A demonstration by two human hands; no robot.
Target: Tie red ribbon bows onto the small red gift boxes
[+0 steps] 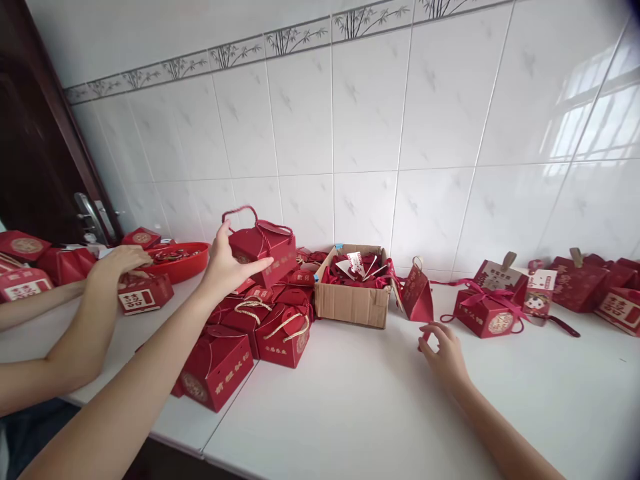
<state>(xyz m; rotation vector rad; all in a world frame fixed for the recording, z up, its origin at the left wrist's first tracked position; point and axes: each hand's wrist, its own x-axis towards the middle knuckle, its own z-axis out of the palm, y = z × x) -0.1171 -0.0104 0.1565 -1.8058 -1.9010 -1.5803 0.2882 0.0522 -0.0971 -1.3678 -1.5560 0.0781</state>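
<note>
My left hand (225, 263) grips a red gift box (270, 250) with red rope handles and holds it up over a pile of similar boxes. Its thumb lies along the near side and its fingers are at the handle. Below, a red box with cream cord (285, 333) and a red box with gold print (217, 367) stand at the front of the pile. My right hand (445, 350) is above the white tabletop, thumb and forefinger pinched together. A bit of red shows at its fingertips, too small to name. Just behind it stands a red triangular box (417, 293).
An open cardboard carton (353, 303) holds red ribbons and cards. Right of it stand a ribbon-tied red box (485, 313), a character card (539, 293) and more boxes. At left, a co-worker's hands (117, 261) touch a red box (145, 293) beside a red basin (183, 267).
</note>
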